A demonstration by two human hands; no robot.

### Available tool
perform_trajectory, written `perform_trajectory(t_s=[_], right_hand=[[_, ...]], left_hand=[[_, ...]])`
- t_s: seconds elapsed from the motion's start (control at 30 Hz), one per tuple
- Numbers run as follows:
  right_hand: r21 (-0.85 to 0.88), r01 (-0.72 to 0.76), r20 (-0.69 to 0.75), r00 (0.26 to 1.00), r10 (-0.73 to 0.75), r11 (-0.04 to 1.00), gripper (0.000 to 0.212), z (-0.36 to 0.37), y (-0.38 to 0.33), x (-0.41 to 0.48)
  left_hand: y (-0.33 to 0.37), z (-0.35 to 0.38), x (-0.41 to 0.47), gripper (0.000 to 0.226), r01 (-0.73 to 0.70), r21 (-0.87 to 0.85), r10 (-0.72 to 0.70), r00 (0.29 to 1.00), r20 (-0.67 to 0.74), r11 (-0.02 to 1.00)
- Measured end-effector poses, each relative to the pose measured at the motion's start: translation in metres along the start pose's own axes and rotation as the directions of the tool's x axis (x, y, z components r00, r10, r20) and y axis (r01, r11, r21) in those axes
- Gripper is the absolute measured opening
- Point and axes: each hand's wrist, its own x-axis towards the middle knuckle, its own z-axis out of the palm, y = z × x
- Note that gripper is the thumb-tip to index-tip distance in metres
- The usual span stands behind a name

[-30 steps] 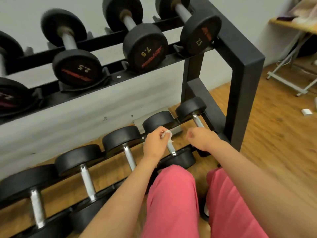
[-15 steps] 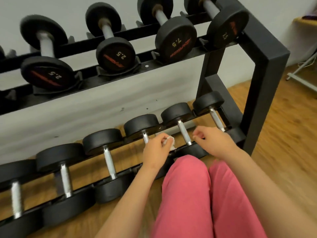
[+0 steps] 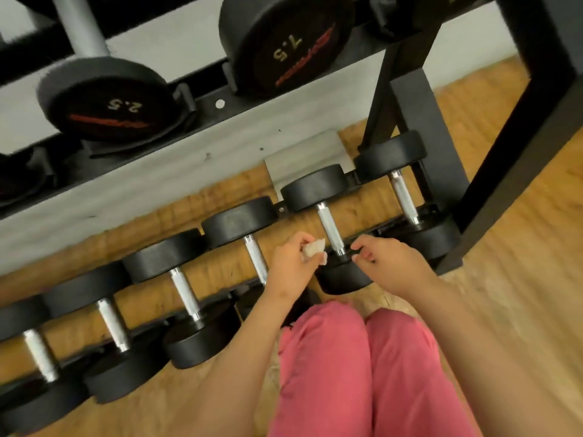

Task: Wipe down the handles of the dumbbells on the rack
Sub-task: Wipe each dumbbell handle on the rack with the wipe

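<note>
One cloth [image 3: 314,249] pinched in L hand [image 3: 291,266], just beside handle [image 3: 329,230] (R hand [image 3: 391,266] loose)

rack [image 3: 549,58] | lower rails: dumbbells [image 3: 239,220] side by side | upper: 2.5, 7.5

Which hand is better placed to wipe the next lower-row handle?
Left. The left hand grips the white wipe right beside the second-from-right dumbbell's chrome handle. The right hand holds no wipe and hovers by that dumbbell's front head.
</note>
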Motion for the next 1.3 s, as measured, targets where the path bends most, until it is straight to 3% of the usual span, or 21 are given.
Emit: perform_trajectory(t_s=[0.23, 0.47, 0.67, 0.97, 1.3], right_hand=[[0.019, 0.032, 0.087, 0.996, -0.033, 0.999, 0.026, -0.094, -0.035, -0.026], [-0.098, 0.111, -0.021, 0.993, -0.114, 0.989, 0.024, -0.202, -0.063, -0.076], [-0.13, 0.152, -0.055, 0.986, -0.16, 0.98, 0.023, -0.231, -0.087, -0.108], [-0.241, 0.212, 0.161, 0.971, -0.176, 0.947, 0.028, -0.184, -0.14, -0.124], [-0.234, 0.224, 0.103, 0.973, -0.205, 0.946, 0.021, -0.086, -0.304, -0.109]], left_hand=[[0.091, -0.065, -0.016, 0.031, -0.013, 0.046, 0.014, 1.0, -0.018, 0.999], [0.172, -0.122, -0.059, 0.017, 0.045, 0.053, -0.037, 0.99, -0.134, 0.998], [0.215, -0.143, -0.103, 0.015, 0.028, 0.11, -0.01, 0.988, -0.156, 0.994], [0.156, -0.177, -0.168, 0.016, 0.164, 0.064, -0.143, 0.957, -0.253, 0.984], [0.036, -0.335, -0.201, 0.013, 0.146, 0.084, -0.118, 0.954, -0.275, 0.986]])
